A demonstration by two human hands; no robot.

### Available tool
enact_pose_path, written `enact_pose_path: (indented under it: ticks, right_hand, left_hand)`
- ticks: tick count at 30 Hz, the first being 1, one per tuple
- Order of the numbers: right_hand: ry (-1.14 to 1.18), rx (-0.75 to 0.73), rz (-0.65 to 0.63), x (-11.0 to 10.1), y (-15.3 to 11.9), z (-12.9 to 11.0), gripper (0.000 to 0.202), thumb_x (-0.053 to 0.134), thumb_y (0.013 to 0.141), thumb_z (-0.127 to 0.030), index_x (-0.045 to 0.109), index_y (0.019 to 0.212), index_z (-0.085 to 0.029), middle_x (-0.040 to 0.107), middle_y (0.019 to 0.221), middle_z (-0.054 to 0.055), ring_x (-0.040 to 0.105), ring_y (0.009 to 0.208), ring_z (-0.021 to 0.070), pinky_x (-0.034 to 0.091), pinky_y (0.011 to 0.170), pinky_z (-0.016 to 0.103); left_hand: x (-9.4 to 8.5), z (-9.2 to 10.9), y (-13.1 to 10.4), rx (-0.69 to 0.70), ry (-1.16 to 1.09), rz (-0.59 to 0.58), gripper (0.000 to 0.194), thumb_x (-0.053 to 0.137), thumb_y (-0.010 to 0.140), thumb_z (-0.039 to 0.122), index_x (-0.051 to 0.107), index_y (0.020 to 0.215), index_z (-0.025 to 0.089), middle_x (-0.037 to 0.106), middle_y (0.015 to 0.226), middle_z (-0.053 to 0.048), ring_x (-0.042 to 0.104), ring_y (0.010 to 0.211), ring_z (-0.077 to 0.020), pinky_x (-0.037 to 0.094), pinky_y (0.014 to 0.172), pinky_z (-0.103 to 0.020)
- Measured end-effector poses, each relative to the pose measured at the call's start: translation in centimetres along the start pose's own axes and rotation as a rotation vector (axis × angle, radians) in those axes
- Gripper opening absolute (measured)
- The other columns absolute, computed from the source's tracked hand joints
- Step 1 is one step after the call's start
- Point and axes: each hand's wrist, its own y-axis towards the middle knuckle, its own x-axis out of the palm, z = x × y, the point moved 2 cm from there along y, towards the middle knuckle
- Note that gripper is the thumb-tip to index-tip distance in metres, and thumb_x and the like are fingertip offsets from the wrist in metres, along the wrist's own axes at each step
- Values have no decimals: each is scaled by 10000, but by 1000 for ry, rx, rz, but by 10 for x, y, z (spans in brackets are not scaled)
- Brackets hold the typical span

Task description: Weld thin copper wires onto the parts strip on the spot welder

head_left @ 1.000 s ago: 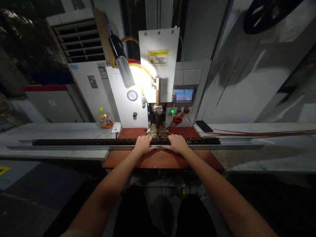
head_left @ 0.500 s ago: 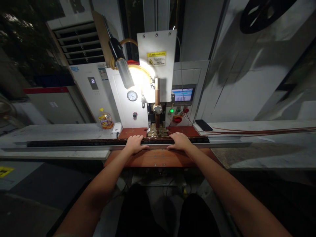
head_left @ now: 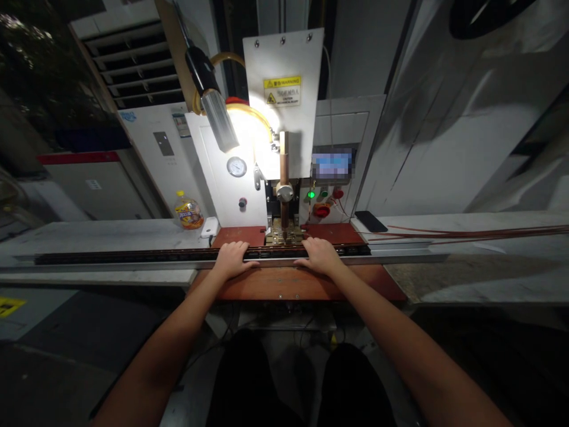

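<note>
L hand (head_left: 231, 259) & R hand (head_left: 320, 257) each clamped on rail (head_left: 275, 261) w/ dark strip (head_left: 133, 256), fingers over top, thumbs on near side. Rail runs L–R just below ctr of frame. Machine (head_left: 302, 133) upper ctr; phone (head_left: 371, 221) on table (head_left: 484, 276), R of ctr; bottle (head_left: 189, 214) L of ctr.

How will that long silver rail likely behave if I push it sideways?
The silver rail is probably stiff, since it spans the work area nearly straight with no clear sag. Its length may let the far ends swing if pushed off-centre. Lying low beneath the left hand and right hand, it seems unlikely to tip.
</note>
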Motion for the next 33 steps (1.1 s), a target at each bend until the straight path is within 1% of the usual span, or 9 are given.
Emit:
enact_pose_path:
  ticks: [6, 9, 12, 17, 20, 25, 27, 29, 33]
  right_hand:
    - [-1, 1, 15, 1, -1, -1, 739, 320, 807, -780, 582, 1086, -148, 606, 1084, 171, 562, 977, 275, 401, 845, 361]
    - [2, -2, 19, 1, 0, -1, 729, 324, 809, -777, 581, 1074, -149, 611, 1077, 167, 567, 974, 274, 408, 839, 360]
    - [2, 7, 8, 1, 1, -1, 728, 334, 802, -783, 583, 1068, -153, 615, 1081, 168, 574, 976, 277, 420, 828, 362]
    - [3, 17, -3, -1, 2, -1, 741, 357, 788, -792, 581, 1095, -155, 618, 1097, 166, 578, 990, 279, 426, 838, 361]
    - [0, 22, -14, -1, 2, -2, 724, 365, 796, -780, 584, 1094, -158, 616, 1104, 170, 574, 1004, 276, 422, 856, 361]
    - [19, 8, -19, -4, 3, 0, 684, 421, 794, -756, 584, 1080, -157, 625, 1091, 165, 578, 1011, 278, 423, 871, 361]
    - [37, -24, -53, -6, 4, 3, 655, 461, 799, -726, 583, 1097, -156, 630, 1094, 161, 581, 1021, 277, 421, 882, 360]
    - [68, -90, -80, -10, 6, 8, 596, 510, 822, -649, 572, 1149, -155, 631, 1121, 150, 577, 1055, 269, 421, 891, 352]
    - [141, -153, -173, -15, 9, 20, 589, 564, 822, -569, 542, 1250, -165, 617, 1207, 136, 574, 1104, 256, 424, 904, 337]
  left_hand:
    - [-1, -2, 0, 13, 0, 4, 694, 400, 748, 801, 573, 1070, 210, 637, 1063, -125, 566, 980, -296, 372, 823, -394]
    - [-4, 5, 4, 38, -5, -2, 731, 442, 711, 816, 565, 1125, 226, 626, 1109, -119, 547, 1021, -304, 370, 842, -396]
    - [-7, 24, 13, 80, -33, -4, 776, 478, 676, 826, 555, 1185, 246, 605, 1159, -121, 519, 1068, -312, 356, 882, -408]
    - [-5, 63, 29, 128, -54, 3, 762, 430, 739, 796, 527, 1220, 212, 590, 1159, -144, 512, 1069, -310, 365, 871, -406]
    - [1, 74, 31, 127, -59, 20, 722, 387, 781, 772, 528, 1195, 198, 597, 1142, -152, 527, 1054, -309, 366, 850, -403]
    - [5, 74, 30, 129, -59, 64, 679, 347, 809, 756, 533, 1142, 194, 619, 1107, -147, 550, 1025, -300, 362, 838, -399]
    - [5, 72, 30, 135, -54, 57, 661, 345, 813, 752, 538, 1115, 197, 623, 1105, -143, 558, 1017, -297, 365, 828, -395]
    - [5, 71, 31, 139, -50, 49, 655, 340, 813, 755, 541, 1097, 199, 628, 1102, -140, 565, 1012, -296, 369, 821, -392]
    - [4, 67, 32, 128, -41, 38, 662, 334, 804, 766, 540, 1086, 204, 636, 1081, -133, 573, 1007, -293, 374, 816, -387]
